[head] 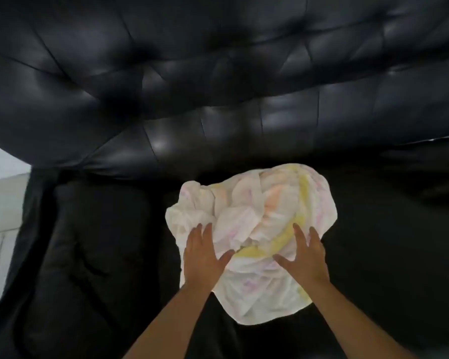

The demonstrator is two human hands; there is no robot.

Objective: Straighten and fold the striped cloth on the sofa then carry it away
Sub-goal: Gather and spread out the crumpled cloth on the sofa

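Note:
A crumpled white cloth [254, 211] with faint yellow, orange and pink stripes lies in a heap on the black sofa seat [101, 255]. My left hand [202, 257] rests flat on the cloth's left side, fingers spread and pointing away from me. Flat on the right side lies my right hand [305, 257], thumb out toward the middle. Neither hand is closed around the fabric. Both bare forearms reach in from the bottom edge.
The tufted black leather sofa back [218, 73] fills the upper half of the view. A pale tiled floor [0, 216] and a light wall show at the far left beside the sofa's arm.

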